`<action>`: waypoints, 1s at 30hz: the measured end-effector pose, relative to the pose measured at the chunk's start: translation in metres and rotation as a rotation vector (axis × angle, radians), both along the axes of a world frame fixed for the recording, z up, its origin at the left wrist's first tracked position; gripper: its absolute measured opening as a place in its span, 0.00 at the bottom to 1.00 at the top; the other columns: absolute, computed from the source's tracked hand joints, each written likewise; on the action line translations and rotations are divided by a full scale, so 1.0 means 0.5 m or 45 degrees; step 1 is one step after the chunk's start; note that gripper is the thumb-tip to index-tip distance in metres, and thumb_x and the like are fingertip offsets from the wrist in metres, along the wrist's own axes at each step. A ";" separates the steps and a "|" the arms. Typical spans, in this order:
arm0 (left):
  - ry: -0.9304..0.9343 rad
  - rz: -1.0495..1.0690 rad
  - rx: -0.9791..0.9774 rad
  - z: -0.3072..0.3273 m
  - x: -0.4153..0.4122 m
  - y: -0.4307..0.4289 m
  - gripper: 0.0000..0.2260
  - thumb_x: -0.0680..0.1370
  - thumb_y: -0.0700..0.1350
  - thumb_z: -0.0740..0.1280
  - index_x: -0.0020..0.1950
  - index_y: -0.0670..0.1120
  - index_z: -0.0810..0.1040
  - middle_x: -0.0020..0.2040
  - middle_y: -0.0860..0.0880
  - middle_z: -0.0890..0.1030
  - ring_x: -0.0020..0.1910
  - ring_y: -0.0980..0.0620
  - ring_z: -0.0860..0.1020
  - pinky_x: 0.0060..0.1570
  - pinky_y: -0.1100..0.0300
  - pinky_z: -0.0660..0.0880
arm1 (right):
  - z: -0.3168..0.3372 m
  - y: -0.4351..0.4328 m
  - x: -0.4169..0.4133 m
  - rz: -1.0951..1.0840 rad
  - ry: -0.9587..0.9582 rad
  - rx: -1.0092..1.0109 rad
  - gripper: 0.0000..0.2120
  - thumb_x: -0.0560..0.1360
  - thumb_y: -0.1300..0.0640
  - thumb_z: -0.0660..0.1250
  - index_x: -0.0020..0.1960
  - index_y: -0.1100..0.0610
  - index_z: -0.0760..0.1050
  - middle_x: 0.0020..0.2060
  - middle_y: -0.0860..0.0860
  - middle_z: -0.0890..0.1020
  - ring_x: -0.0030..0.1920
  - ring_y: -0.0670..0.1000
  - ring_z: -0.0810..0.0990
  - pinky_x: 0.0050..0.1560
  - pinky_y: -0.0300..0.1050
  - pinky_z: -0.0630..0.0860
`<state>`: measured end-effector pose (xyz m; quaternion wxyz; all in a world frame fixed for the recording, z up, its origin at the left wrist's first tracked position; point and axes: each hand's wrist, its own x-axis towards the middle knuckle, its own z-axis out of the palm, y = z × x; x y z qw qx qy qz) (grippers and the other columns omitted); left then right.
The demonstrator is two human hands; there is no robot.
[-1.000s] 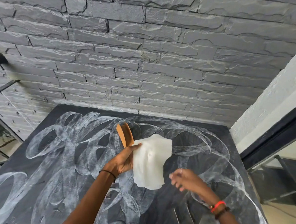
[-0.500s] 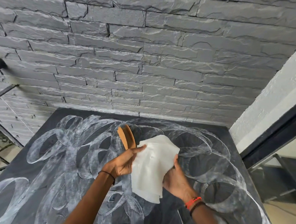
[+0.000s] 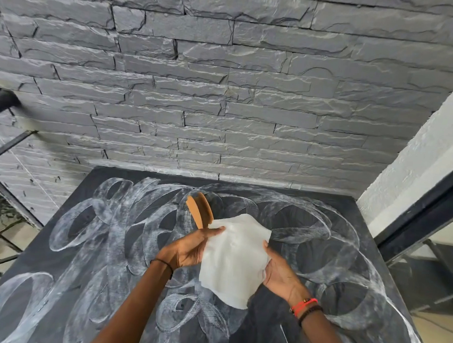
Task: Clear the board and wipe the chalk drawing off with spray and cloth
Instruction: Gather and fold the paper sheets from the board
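A black chalkboard [image 3: 85,263] covered in smeared white chalk loops leans against the stone wall. In front of it hangs a white cloth [image 3: 234,260], held between both hands. My left hand [image 3: 187,249] grips the cloth's left edge, thumb on top, and also holds an orange-brown wooden tool [image 3: 200,209] that sticks up behind the cloth. My right hand [image 3: 280,274] holds the cloth's right edge, its fingers behind the fabric. No spray bottle is in view.
A grey stacked-stone wall [image 3: 225,91] rises behind the board. A white pillar [image 3: 419,163] and a dark-framed glass panel [image 3: 433,266] stand at the right. A dark metal railing [image 3: 4,145] with plants below it is at the left.
My right hand has moved left from beside the cloth and taken hold of its right edge. The cloth is now spread between both hands.
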<state>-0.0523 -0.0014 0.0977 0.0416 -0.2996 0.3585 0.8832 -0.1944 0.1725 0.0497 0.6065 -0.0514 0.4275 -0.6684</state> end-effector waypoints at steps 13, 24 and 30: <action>0.071 -0.071 -0.247 -0.017 0.005 -0.042 0.17 0.76 0.27 0.64 0.63 0.38 0.76 0.54 0.41 0.84 0.50 0.45 0.84 0.47 0.51 0.82 | 0.032 -0.023 -0.046 0.037 0.496 0.106 0.30 0.58 0.62 0.79 0.59 0.63 0.75 0.54 0.60 0.82 0.54 0.58 0.81 0.50 0.51 0.79; 0.149 0.019 -1.018 0.032 -0.013 -0.052 0.14 0.81 0.34 0.60 0.38 0.38 0.81 0.41 0.50 0.85 0.45 0.48 0.81 0.43 0.62 0.77 | 0.125 -0.004 -0.070 0.143 1.052 -0.211 0.27 0.62 0.84 0.51 0.26 0.58 0.79 0.57 0.56 0.81 0.62 0.53 0.76 0.62 0.47 0.71; 0.554 -0.084 -1.351 0.073 -0.023 -0.037 0.15 0.70 0.34 0.64 0.26 0.49 0.74 0.59 0.44 0.81 0.59 0.51 0.79 0.57 0.61 0.73 | 0.146 0.002 -0.102 0.060 1.109 -0.217 0.13 0.64 0.70 0.60 0.37 0.58 0.81 0.59 0.54 0.80 0.62 0.53 0.76 0.60 0.49 0.70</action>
